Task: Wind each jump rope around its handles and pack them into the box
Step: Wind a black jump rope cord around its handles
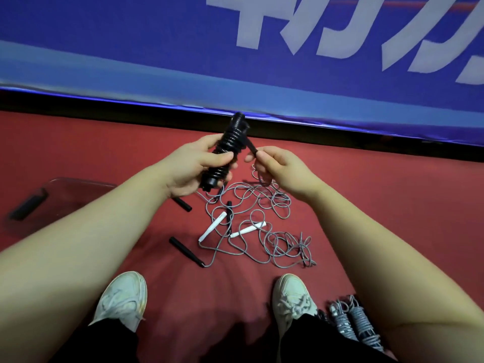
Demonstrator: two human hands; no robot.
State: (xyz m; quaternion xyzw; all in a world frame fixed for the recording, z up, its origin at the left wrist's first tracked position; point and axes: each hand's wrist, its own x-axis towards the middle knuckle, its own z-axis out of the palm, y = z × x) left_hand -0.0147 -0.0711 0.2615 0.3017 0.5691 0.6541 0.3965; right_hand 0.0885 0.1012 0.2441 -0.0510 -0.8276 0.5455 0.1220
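Observation:
My left hand grips a black jump rope bundle, its cord coiled tightly around the handles, held upright above the red floor. My right hand pinches the black cord's loose end just right of the bundle. Below my hands lies a tangle of grey ropes with two white handles and black handles. A clear box sits at the left with a black object inside.
Two wound grey rope bundles lie by my right shoe. My left shoe stands at the bottom. A blue banner with white lettering runs along the far side of the floor.

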